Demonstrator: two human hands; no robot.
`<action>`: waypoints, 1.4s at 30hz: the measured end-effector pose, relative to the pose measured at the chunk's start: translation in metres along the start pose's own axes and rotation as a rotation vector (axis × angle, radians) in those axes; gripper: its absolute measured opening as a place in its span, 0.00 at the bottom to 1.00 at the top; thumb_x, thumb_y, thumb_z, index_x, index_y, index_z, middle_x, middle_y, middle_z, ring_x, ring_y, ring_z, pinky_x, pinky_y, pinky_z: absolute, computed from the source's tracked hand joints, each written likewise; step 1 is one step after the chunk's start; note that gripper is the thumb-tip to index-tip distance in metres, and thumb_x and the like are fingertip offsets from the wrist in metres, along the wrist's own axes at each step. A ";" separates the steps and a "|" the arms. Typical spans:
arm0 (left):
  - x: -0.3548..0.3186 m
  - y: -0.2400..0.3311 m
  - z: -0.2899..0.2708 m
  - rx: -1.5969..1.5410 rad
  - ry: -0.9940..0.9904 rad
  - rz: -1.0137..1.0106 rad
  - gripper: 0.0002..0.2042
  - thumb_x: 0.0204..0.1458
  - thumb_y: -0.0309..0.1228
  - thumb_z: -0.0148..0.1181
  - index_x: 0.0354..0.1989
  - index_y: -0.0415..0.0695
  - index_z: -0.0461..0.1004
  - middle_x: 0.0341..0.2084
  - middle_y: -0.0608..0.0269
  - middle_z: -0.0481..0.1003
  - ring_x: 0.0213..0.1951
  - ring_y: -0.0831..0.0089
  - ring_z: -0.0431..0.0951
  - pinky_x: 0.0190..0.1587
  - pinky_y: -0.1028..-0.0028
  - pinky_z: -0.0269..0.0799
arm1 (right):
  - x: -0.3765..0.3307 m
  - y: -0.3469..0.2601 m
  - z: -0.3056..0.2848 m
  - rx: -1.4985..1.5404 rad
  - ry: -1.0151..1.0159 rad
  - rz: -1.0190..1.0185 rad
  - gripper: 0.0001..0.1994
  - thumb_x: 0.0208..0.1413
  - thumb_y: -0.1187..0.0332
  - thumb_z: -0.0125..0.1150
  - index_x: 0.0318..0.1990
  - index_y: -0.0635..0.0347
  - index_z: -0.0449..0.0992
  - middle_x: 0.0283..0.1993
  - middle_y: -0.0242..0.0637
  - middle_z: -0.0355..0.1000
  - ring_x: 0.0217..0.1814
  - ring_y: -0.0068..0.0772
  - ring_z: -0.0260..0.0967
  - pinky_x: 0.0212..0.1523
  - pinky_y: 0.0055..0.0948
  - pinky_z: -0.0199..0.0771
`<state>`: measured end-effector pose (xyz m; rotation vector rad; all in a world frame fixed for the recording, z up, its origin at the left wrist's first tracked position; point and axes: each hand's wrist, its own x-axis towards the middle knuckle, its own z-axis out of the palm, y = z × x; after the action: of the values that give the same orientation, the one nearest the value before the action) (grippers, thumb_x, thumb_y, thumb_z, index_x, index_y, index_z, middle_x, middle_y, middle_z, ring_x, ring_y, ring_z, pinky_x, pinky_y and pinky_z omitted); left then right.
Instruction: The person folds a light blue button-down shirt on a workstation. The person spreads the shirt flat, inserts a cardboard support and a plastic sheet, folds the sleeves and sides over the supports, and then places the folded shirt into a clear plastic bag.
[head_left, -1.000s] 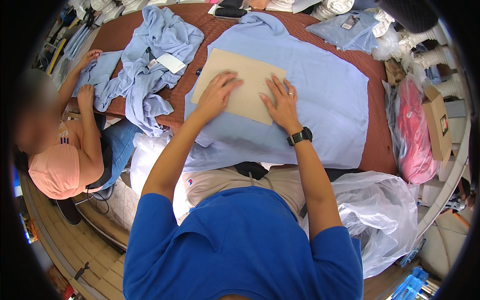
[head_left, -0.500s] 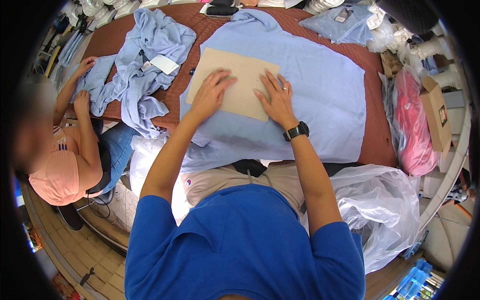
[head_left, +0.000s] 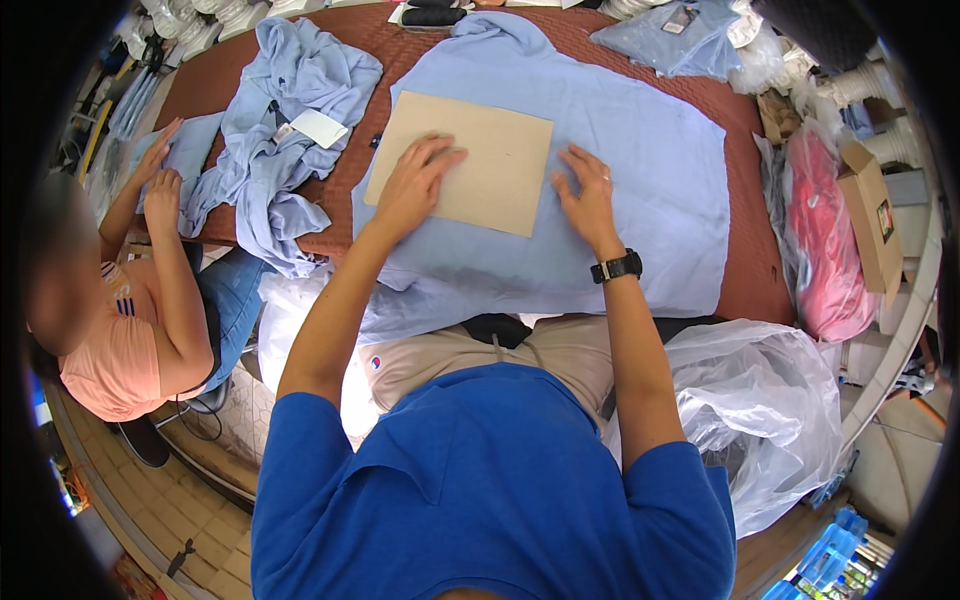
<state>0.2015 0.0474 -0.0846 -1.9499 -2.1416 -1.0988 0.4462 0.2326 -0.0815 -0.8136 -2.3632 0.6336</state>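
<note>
A light blue shirt (head_left: 640,130) lies spread flat on the brown table (head_left: 745,290). A tan cardboard sheet (head_left: 490,150) rests on the shirt's middle. My left hand (head_left: 415,180) lies flat on the cardboard's near left part, fingers apart. My right hand (head_left: 588,192) rests on the shirt just right of the cardboard's near corner, fingers spread; a black watch is on that wrist. Neither hand grips anything.
A heap of blue shirts (head_left: 275,130) with a white tag lies at the table's left. A person in a peach top (head_left: 110,340) sits at left, hands on blue cloth. A clear plastic bag (head_left: 760,410), a pink bagged bundle (head_left: 825,240) and a cardboard box (head_left: 870,215) are at right.
My right hand has slid off the cardboard to the right, onto the shirt. My left hand stays on the cardboard. The view has shifted slightly.
</note>
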 end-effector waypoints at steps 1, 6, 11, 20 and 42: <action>-0.001 0.001 -0.003 0.002 -0.001 -0.009 0.20 0.54 0.18 0.53 0.54 0.49 0.76 0.59 0.60 0.69 0.64 0.56 0.64 0.65 0.61 0.62 | -0.004 0.000 0.003 -0.039 0.009 -0.034 0.19 0.58 0.64 0.64 0.57 0.54 0.76 0.67 0.40 0.66 0.71 0.51 0.55 0.70 0.50 0.53; -0.003 -0.003 -0.001 0.006 0.003 -0.002 0.20 0.54 0.18 0.53 0.55 0.49 0.76 0.59 0.60 0.69 0.64 0.56 0.64 0.66 0.60 0.61 | -0.011 0.002 0.011 -0.119 0.045 -0.098 0.20 0.58 0.62 0.64 0.57 0.54 0.76 0.70 0.36 0.63 0.73 0.50 0.53 0.72 0.53 0.48; -0.003 -0.005 -0.003 -0.019 -0.010 -0.008 0.22 0.54 0.17 0.51 0.56 0.48 0.75 0.60 0.58 0.69 0.65 0.54 0.64 0.67 0.60 0.60 | -0.011 -0.002 0.016 -0.117 0.065 -0.056 0.22 0.59 0.59 0.62 0.60 0.51 0.74 0.71 0.36 0.61 0.75 0.50 0.50 0.73 0.58 0.43; -0.004 -0.007 0.001 0.005 0.035 0.032 0.24 0.49 0.15 0.54 0.55 0.49 0.76 0.59 0.58 0.69 0.65 0.55 0.64 0.66 0.61 0.61 | -0.018 -0.033 0.028 -0.201 -0.029 -0.136 0.24 0.61 0.53 0.60 0.63 0.48 0.73 0.73 0.33 0.60 0.76 0.50 0.49 0.74 0.60 0.38; -0.006 -0.008 0.004 0.012 0.040 -0.023 0.22 0.51 0.18 0.55 0.54 0.51 0.77 0.59 0.61 0.70 0.65 0.57 0.65 0.67 0.61 0.62 | -0.015 -0.031 0.032 -0.175 -0.039 -0.138 0.22 0.64 0.55 0.56 0.64 0.47 0.72 0.72 0.34 0.61 0.75 0.51 0.49 0.74 0.59 0.38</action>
<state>0.1971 0.0443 -0.0938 -1.8873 -2.1503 -1.1153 0.4241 0.1930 -0.0920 -0.7091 -2.5112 0.3934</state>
